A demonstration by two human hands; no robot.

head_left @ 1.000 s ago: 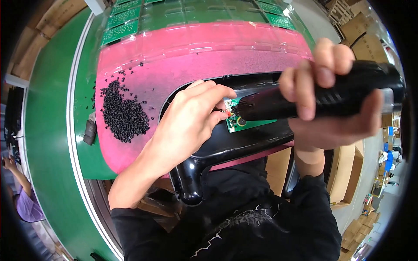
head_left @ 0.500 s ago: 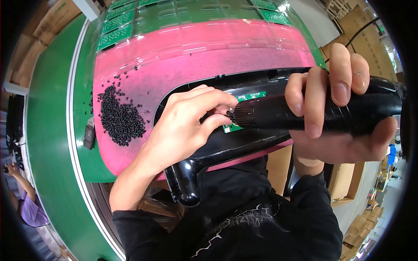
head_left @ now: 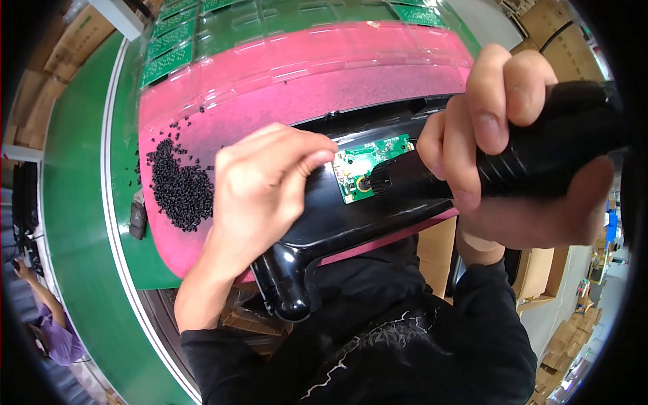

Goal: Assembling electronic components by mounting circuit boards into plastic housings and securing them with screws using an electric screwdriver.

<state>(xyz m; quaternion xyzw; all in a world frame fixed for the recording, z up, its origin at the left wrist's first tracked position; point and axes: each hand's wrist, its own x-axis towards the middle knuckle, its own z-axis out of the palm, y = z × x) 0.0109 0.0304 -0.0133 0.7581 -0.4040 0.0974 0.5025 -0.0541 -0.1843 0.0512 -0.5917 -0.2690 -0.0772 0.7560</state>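
Observation:
A green circuit board point(head_left: 352, 162) lies in a glossy black plastic housing point(head_left: 337, 226) with a short rounded arm at its near left. My right hand point(head_left: 520, 155) wraps around a black electric screwdriver point(head_left: 422, 177), its ribbed nose angled left and down over the board's near right part. Its exact contact with the board is hidden. My left hand point(head_left: 270, 179) hovers over the housing at the board's left edge, thumb and forefinger pressed together; anything between them is hidden. Left of that hand sits a pile of small black screws point(head_left: 181, 189).
A pink mat point(head_left: 263, 88) covers the green bench. Clear plastic trays point(head_left: 290, 27) at the back hold green circuit boards point(head_left: 167, 64). A dark small block point(head_left: 138, 219) lies left of the screws. Another person in purple point(head_left: 57, 334) is at far left.
My left hand has drawn back leftward from the screwdriver's nose, where it pinched small black screws. The screwdriver has tilted nose-down toward the board, and more of the board shows.

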